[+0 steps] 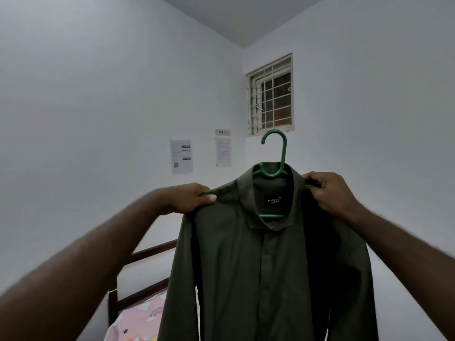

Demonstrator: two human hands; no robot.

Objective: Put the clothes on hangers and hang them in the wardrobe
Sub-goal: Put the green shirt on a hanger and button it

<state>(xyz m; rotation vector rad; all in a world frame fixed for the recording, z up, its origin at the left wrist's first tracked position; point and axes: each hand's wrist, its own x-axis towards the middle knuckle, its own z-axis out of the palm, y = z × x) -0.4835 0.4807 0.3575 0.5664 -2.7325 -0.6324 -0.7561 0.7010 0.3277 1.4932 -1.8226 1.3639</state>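
Shirt hangs upright on the green hanger, hook topmost, between both hands: left hand and right hand each pinch a shoulder.

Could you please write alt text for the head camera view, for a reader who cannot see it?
A person holds up a dark green shirt on a green hanger, the left hand and right hand each gripping a shoulder. Behind are white walls with taped papers, a barred window and a bed frame.
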